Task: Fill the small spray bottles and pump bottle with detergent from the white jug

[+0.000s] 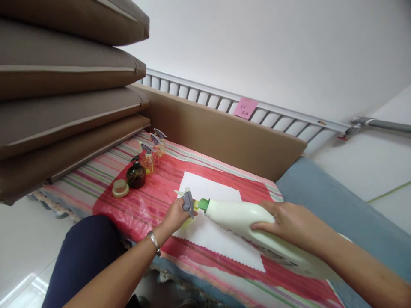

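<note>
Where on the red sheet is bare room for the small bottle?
Free: the far half of the white cloth, below the cardboard wall, and the red sheet between it and the dark bottle. Crowded: the spray bottles at far left.

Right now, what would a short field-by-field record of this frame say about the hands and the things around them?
Left hand: grips small spray bottle by its grey trigger top
Right hand: holds white jug, tipped on its side
Jug spout: green, close beside the small bottle
Under them: white cloth on red sheet
Further back: three spray bottles, dark pump bottle, round lid
Left edge: stacked cushions
</note>
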The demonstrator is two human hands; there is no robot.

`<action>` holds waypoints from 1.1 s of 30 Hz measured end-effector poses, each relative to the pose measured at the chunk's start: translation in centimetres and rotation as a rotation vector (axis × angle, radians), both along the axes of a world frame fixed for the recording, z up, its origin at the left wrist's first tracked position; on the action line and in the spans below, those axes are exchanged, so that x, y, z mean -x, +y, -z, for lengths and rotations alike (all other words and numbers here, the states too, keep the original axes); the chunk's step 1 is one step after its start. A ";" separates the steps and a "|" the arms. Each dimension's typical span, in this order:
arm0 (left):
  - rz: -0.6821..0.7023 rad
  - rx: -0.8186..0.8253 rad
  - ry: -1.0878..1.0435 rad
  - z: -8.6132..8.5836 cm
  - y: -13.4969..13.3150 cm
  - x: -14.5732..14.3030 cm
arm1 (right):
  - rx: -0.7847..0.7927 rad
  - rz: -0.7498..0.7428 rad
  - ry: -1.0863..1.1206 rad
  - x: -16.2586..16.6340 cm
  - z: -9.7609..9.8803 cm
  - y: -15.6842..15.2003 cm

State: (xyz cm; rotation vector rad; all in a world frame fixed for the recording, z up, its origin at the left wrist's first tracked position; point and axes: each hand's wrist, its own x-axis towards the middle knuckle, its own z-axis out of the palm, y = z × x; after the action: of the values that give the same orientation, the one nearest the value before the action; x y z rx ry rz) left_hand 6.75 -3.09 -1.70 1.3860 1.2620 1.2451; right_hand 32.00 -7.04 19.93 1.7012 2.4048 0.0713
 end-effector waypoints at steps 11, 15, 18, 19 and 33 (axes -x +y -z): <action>0.008 0.073 -0.146 -0.4 0.3 1.7 | -0.026 0.253 0.472 -2.7 4.6 -1.4; 0.013 0.072 -0.167 -0.4 0.6 2.1 | -0.163 0.426 0.712 -2.8 5.7 -2.0; 0.021 0.072 -0.164 -0.6 0.9 2.3 | -0.258 0.498 0.891 -2.0 7.2 -1.8; 0.023 0.073 -0.161 -0.7 0.9 2.3 | -0.280 0.511 0.928 -1.5 7.8 -1.6; 0.030 0.054 -0.099 -1.6 0.5 2.3 | -0.383 0.624 1.200 3.0 16.8 0.9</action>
State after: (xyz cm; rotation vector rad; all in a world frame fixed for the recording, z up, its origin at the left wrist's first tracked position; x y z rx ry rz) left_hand 4.46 -2.55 -0.07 1.2849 1.1940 1.2350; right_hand 28.96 -6.09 3.12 3.2695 2.3505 -0.8540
